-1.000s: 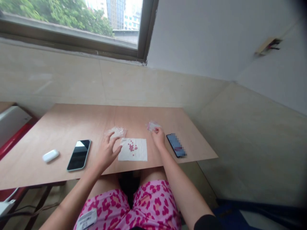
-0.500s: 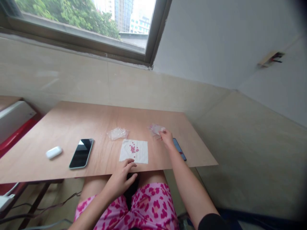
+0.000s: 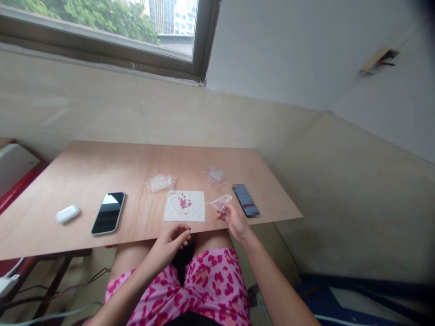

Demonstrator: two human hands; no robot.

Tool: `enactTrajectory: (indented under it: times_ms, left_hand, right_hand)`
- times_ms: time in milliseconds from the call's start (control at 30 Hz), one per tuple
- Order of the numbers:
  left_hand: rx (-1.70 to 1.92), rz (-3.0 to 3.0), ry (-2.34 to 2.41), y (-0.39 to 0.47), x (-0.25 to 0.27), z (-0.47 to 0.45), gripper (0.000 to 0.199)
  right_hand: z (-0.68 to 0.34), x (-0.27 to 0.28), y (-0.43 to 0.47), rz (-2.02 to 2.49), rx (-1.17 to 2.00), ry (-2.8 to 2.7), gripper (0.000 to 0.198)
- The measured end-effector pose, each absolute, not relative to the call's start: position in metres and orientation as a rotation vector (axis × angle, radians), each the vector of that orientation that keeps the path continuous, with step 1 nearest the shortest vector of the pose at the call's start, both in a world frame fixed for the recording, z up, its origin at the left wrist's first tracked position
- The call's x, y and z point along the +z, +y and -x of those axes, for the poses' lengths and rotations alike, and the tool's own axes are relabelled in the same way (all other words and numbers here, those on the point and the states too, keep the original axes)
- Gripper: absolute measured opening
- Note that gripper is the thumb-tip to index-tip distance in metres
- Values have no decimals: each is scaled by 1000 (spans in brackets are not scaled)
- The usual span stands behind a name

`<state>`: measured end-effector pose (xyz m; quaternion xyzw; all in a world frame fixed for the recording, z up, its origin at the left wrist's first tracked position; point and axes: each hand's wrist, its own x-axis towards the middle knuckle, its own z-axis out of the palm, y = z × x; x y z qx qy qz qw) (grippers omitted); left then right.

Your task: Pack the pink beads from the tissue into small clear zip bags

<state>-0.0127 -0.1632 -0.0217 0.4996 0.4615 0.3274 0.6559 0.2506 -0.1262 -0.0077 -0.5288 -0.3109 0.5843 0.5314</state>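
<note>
My right hand [image 3: 234, 220] pinches a small clear plastic bag [image 3: 221, 201] between thumb and fingers, just above the table and right of the white tissue. My left hand [image 3: 177, 236] is loosely curled at the table's front edge, just below the tissue, with a gap between thumb and index finger and nothing visible in it. On the white tissue [image 3: 199, 213] lies a loose cluster of small pinkish-red pieces [image 3: 184, 203], too small to identify. Behind the tissue sit two piles of clear bags, one to the left [image 3: 161, 183] and one to the right [image 3: 215, 174].
A phone with a pale green edge [image 3: 108, 213] and a white rounded case [image 3: 68, 214] lie on the left of the wooden table [image 3: 136, 158]. Another phone [image 3: 246, 200] lies close to my right hand. A wall and window are beyond the table.
My right hand has drawn back from the right pile toward me, with one bag now in its fingers. My left hand's fingers have curled inward. The view has shifted slightly.
</note>
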Motion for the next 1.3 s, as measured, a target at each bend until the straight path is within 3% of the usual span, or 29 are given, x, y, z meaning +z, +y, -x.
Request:
enactTrajectory:
  times_ms: [200,400,600,800,1133,1300]
  left_hand:
    - [729,-1161,1024,-172,-17,6,47]
    - [791,-1146,1220,-175,-36,11,55]
    - [805,-1185,1158,-175,-29,6,49]
    - [661,-1179,963,-181,-24,-3,48]
    - [670,-1206,862,-173,-18,7,41]
    - [651,-1343,890,-174,-19,9,33]
  right_hand:
    - [-220,0,-165,1206,1622,-1285,47]
    - [-205,-6,-168,1204,1600,-1269,44]
    - [-200,-7,-173,1186,1747,-1289,36]
    - [-194,-14,-181,1174,1763,-1419,16]
    - [-196,-2,-173,1089,1887,-1367,39]
    - [-194,-9,-175,1117,1856,-1378,31]
